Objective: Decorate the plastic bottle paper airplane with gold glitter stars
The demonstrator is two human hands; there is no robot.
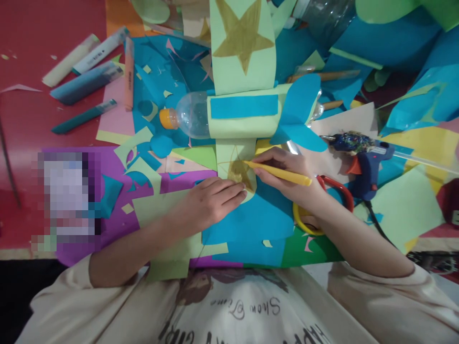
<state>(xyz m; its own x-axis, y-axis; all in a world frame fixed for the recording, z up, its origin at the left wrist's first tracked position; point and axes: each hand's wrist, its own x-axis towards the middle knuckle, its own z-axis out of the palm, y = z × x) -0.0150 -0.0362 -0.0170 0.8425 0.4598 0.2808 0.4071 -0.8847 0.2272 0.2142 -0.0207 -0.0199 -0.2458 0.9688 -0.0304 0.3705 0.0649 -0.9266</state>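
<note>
My right hand (283,174) grips a yellow marker (287,174), its tip on a half-coloured star (236,171) drawn near the close end of a pale green paper wing. Lying flat with fingers extended, my left hand (215,198) presses on that wing end beside the star. The wing runs under a clear plastic bottle (193,113) with an orange cap (168,118), wrapped in pale green paper with a blue strip (244,106). Blue paper tail pieces (299,112) stand at the bottle's right end. On the far wing (219,71) a large star (244,36) is fully coloured gold.
Several markers (86,79) lie at the upper left. A blue glue gun (367,172) rests at the right, its cord trailing forward. Red-and-yellow scissors (339,191) lie under my right forearm. Paper sheets and scraps (147,179) cover much of the red table (25,119). A pixelated patch is at left.
</note>
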